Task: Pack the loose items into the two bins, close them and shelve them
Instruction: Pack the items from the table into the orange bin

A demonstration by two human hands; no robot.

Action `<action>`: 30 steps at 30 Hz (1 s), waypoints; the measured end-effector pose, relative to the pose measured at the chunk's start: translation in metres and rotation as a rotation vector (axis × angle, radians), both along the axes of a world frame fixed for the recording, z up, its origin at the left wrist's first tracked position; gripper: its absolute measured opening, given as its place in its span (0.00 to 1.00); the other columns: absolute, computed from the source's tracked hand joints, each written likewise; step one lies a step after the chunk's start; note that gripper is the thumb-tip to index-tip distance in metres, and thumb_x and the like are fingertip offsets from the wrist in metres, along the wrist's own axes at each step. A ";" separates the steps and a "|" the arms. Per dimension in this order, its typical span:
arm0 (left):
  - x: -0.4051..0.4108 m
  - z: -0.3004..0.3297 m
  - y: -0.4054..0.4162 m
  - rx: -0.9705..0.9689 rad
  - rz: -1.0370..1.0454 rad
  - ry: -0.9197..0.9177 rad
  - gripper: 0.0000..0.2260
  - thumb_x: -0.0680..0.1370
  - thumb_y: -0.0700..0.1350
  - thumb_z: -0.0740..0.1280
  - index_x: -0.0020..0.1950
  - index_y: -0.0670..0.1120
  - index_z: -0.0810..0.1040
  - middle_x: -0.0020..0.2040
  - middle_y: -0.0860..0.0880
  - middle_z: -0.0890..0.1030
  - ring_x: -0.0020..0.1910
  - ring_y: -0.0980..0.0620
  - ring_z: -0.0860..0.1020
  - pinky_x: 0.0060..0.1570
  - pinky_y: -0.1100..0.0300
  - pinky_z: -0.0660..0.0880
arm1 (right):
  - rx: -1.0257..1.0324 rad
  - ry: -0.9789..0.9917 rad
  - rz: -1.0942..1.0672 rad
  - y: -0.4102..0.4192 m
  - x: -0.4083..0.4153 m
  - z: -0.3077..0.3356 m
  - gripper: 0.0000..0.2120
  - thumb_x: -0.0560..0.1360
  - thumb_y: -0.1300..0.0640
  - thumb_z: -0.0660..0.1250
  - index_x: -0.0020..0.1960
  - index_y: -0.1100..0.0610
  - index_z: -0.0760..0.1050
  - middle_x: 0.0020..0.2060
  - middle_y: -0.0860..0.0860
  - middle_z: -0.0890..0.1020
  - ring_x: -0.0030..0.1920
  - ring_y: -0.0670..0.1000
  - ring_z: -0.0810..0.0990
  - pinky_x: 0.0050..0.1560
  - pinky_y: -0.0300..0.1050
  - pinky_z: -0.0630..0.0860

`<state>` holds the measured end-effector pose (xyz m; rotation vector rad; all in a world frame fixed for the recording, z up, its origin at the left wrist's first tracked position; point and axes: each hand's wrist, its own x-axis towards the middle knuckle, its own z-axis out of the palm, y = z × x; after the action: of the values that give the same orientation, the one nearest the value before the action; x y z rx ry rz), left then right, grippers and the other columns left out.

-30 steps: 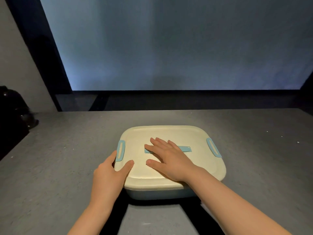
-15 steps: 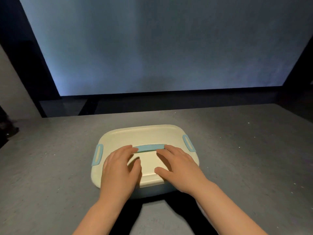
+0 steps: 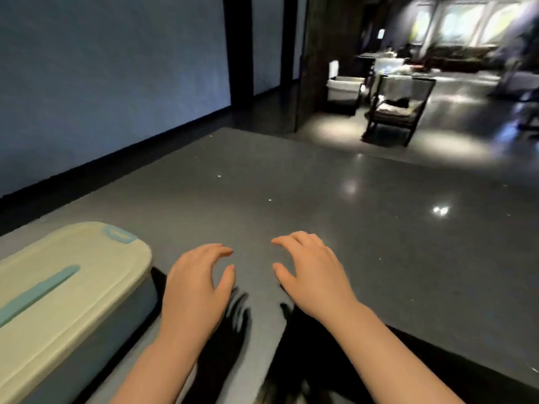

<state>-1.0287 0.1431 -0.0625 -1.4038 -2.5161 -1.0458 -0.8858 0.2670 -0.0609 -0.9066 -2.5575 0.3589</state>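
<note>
A closed bin (image 3: 87, 290) with a cream lid, a light blue centre handle and blue side latches sits on the grey table (image 3: 291, 205) at the lower left, partly cut off by the frame edge. My left hand (image 3: 195, 290) hovers just right of the bin, apart from it, fingers curled and spread, holding nothing. My right hand (image 3: 312, 272) hovers beside it over bare tabletop, also empty with fingers apart. Only one bin is in view; no loose items show.
A pale wall (image 3: 110, 77) runs behind the table on the left. Past the table's far right edge lies a glossy floor with a dark wooden armchair (image 3: 393, 109), a white chair (image 3: 344, 88) and more furniture in the blurred background.
Both hands have come off the bin's lid and now hover over bare table. The view has swung right, so the bin sits at the lower left and the room appears.
</note>
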 end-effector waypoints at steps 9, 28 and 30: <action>0.208 -0.003 0.097 -0.015 -0.696 -0.097 0.12 0.73 0.43 0.70 0.56 0.50 0.80 0.57 0.53 0.80 0.59 0.50 0.74 0.60 0.54 0.69 | -0.011 -0.056 -0.695 -0.018 0.257 -0.002 0.20 0.77 0.48 0.62 0.69 0.47 0.69 0.63 0.46 0.73 0.65 0.50 0.69 0.63 0.47 0.69; 0.744 0.016 0.121 0.024 -1.607 -0.149 0.10 0.74 0.45 0.68 0.55 0.53 0.80 0.54 0.58 0.78 0.57 0.56 0.73 0.59 0.58 0.68 | -0.039 -0.106 -1.644 -0.144 0.720 0.007 0.19 0.76 0.47 0.62 0.66 0.45 0.71 0.61 0.45 0.75 0.62 0.50 0.71 0.58 0.44 0.68; 0.781 0.018 0.121 0.020 -1.667 -0.131 0.10 0.74 0.45 0.68 0.55 0.52 0.80 0.54 0.58 0.79 0.56 0.55 0.74 0.58 0.58 0.68 | -0.056 -0.102 -1.710 -0.151 0.750 0.008 0.19 0.76 0.47 0.62 0.66 0.45 0.71 0.61 0.45 0.75 0.62 0.50 0.71 0.58 0.44 0.68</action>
<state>-0.2477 0.2641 -0.0449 -3.4233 -0.8069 -1.1135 -0.1356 0.1158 -0.0528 -2.5823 -1.0187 -0.1673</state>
